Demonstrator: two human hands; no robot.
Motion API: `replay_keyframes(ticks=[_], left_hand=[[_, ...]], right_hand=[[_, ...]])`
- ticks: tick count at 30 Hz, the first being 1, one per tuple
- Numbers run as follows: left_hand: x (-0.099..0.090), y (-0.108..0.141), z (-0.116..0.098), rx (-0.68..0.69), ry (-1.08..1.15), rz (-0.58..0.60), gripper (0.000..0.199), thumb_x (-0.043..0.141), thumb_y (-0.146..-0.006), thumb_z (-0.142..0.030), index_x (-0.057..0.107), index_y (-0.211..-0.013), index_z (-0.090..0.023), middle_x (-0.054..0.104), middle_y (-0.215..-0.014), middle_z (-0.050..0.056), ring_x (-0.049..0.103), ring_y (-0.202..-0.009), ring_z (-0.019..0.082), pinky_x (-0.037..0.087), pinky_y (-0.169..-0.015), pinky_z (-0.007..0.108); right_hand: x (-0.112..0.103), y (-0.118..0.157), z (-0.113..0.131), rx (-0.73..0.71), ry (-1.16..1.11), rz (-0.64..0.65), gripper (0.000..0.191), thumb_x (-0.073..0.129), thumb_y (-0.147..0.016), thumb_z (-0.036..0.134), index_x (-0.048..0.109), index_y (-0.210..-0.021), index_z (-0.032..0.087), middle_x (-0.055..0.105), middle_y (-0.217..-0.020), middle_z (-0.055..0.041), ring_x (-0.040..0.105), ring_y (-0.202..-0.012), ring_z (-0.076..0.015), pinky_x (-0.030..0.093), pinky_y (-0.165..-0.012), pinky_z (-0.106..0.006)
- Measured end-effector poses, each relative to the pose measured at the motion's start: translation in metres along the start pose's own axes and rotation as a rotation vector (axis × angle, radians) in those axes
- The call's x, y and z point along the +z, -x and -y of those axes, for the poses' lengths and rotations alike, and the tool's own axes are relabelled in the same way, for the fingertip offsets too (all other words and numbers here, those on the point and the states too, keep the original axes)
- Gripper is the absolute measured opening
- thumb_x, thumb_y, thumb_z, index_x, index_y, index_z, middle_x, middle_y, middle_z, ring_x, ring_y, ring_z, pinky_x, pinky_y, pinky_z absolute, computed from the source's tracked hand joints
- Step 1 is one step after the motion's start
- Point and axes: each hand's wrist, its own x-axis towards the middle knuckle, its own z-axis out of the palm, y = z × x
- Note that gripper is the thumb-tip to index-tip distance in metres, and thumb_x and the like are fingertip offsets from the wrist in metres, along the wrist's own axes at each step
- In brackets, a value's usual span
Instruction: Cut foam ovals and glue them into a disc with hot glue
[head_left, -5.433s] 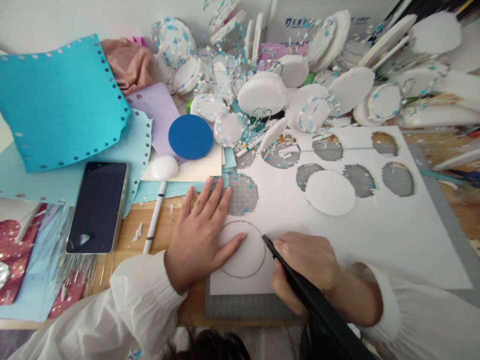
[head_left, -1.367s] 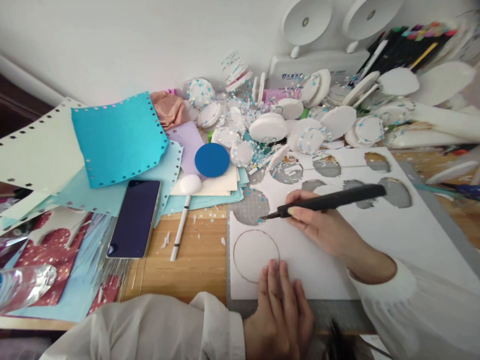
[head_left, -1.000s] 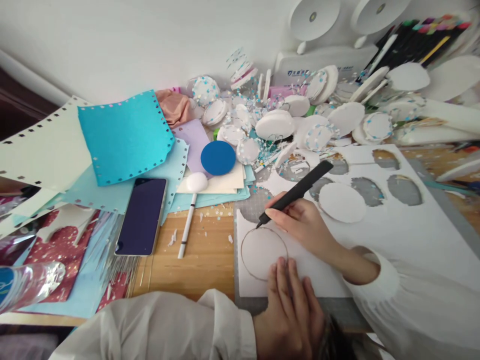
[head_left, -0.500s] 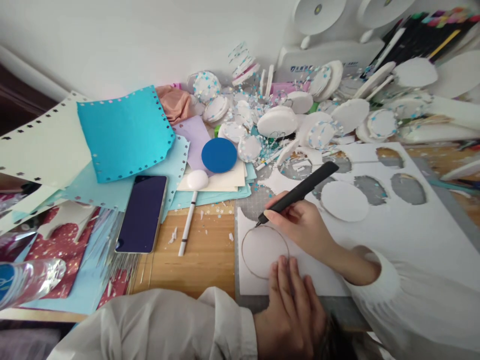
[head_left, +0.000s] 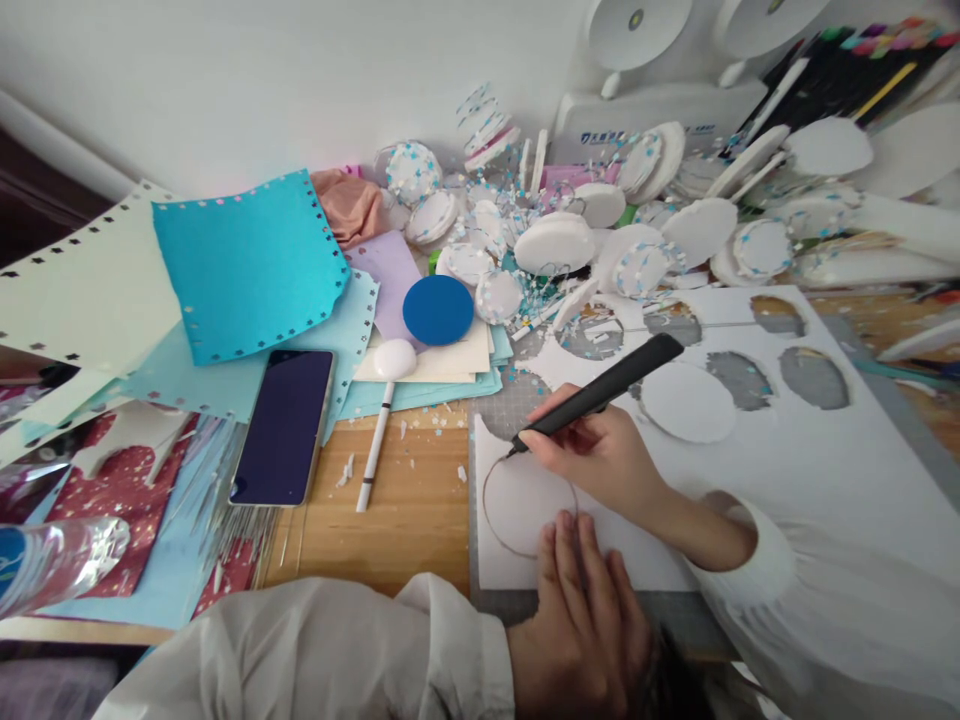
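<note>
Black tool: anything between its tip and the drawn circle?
Nothing visible: the tip of the black tool is at the drawn circle, upper left. The left hand covers part of its lower right.

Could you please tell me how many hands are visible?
2: the left hand, partly on the white sheet over the lower right of the marked circle; the right hand, holding a black pen-like tool, tip at the circle's upper left.

Your pen (head_left: 600,392) looks like matt black plastic; your white board (head_left: 765,480) is smooth and matt, with rough, ragged edges where it is cut. Your sleeves (head_left: 337,645) are creased, matt cloth. The worktop (head_left: 409,530) is smooth, grained wood, the phone (head_left: 283,428) has a glossy dark screen, and the bottle (head_left: 67,560) is clear and shiny.
</note>
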Motion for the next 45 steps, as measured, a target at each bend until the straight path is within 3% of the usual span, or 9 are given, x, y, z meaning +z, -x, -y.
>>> replay_keyframes(ticks=[9, 15, 21, 23, 27, 31, 37, 45], left_hand=[[-0.002, -0.004, 0.003, -0.002, 0.000, -0.014, 0.031, 0.051, -0.090, -0.028, 0.063, -0.104, -0.004, 0.074, -0.100, 0.019, 0.072, -0.094, 0.033, 0.059, -0.076, 0.045], [0.001, -0.001, 0.002, -0.007, 0.000, -0.003, 0.033, 0.050, -0.090, -0.028, 0.062, -0.108, -0.003, 0.073, -0.102, 0.020, 0.070, -0.098, 0.036, 0.055, -0.081, 0.050], [0.000, 0.000, 0.001, 0.009, 0.014, -0.002, 0.037, 0.050, -0.092, -0.032, 0.062, -0.110, -0.002, 0.072, -0.104, 0.022, 0.069, -0.099, 0.038, 0.052, -0.083, 0.054], [0.000, 0.000, 0.001, 0.015, 0.016, -0.001, 0.037, 0.050, -0.092, -0.033, 0.062, -0.109, -0.002, 0.072, -0.104, 0.023, 0.069, -0.099, 0.038, 0.053, -0.082, 0.053], [0.001, 0.001, -0.002, 0.018, -0.009, -0.003, 0.035, 0.049, -0.092, -0.030, 0.062, -0.109, -0.002, 0.072, -0.105, 0.023, 0.069, -0.100, 0.037, 0.053, -0.084, 0.053], [0.002, 0.002, -0.004, -0.012, -0.018, 0.013, 0.034, 0.045, -0.094, -0.028, 0.060, -0.110, -0.001, 0.071, -0.106, 0.024, 0.069, -0.101, 0.037, 0.052, -0.085, 0.055], [0.000, 0.001, -0.001, 0.017, -0.006, 0.019, 0.035, 0.045, -0.094, -0.028, 0.062, -0.110, -0.002, 0.072, -0.106, 0.023, 0.069, -0.101, 0.037, 0.053, -0.083, 0.053], [0.000, -0.001, -0.001, 0.006, 0.005, 0.014, 0.033, 0.048, -0.091, -0.027, 0.062, -0.109, -0.002, 0.072, -0.104, 0.022, 0.069, -0.099, 0.036, 0.054, -0.082, 0.051]], right_hand=[[0.000, 0.003, -0.004, -0.029, 0.008, -0.063, 0.015, 0.067, -0.079, 0.032, 0.060, -0.073, 0.020, 0.053, -0.058, 0.0025, 0.045, -0.050, -0.0109, 0.037, -0.044, -0.025], [-0.003, 0.003, -0.004, -0.047, -0.011, -0.142, 0.015, 0.068, -0.076, 0.030, 0.058, -0.069, 0.020, 0.056, -0.060, 0.0010, 0.049, -0.055, -0.0125, 0.038, -0.047, -0.025], [-0.009, -0.006, -0.006, 0.102, -0.262, -0.283, 0.022, 0.069, -0.076, 0.038, 0.055, -0.074, 0.021, 0.042, -0.050, 0.0074, 0.037, -0.042, -0.0083, 0.028, -0.038, -0.022], [-0.007, -0.007, -0.004, 0.122, -0.285, -0.213, 0.024, 0.069, -0.076, 0.041, 0.057, -0.076, 0.021, 0.043, -0.050, 0.0074, 0.036, -0.041, -0.0081, 0.027, -0.037, -0.022], [0.003, -0.004, 0.003, 0.094, -0.202, 0.017, 0.023, 0.069, -0.076, 0.040, 0.061, -0.078, 0.019, 0.055, -0.062, 0.0022, 0.049, -0.053, -0.0109, 0.039, -0.046, -0.023], [0.006, -0.003, 0.004, 0.086, -0.170, 0.017, 0.023, 0.068, -0.075, 0.040, 0.060, -0.078, 0.019, 0.059, -0.066, 0.0004, 0.054, -0.059, -0.0129, 0.045, -0.052, -0.025], [0.005, -0.002, -0.005, 0.061, -0.069, 0.036, 0.019, 0.066, -0.078, 0.037, 0.060, -0.080, 0.020, 0.055, -0.065, 0.0004, 0.053, -0.062, -0.0147, 0.042, -0.051, -0.025], [0.006, -0.001, 0.002, -0.009, 0.028, 0.082, 0.013, 0.065, -0.074, 0.030, 0.058, -0.079, 0.020, 0.051, -0.058, 0.0040, 0.042, -0.048, -0.0099, 0.035, -0.042, -0.023]])
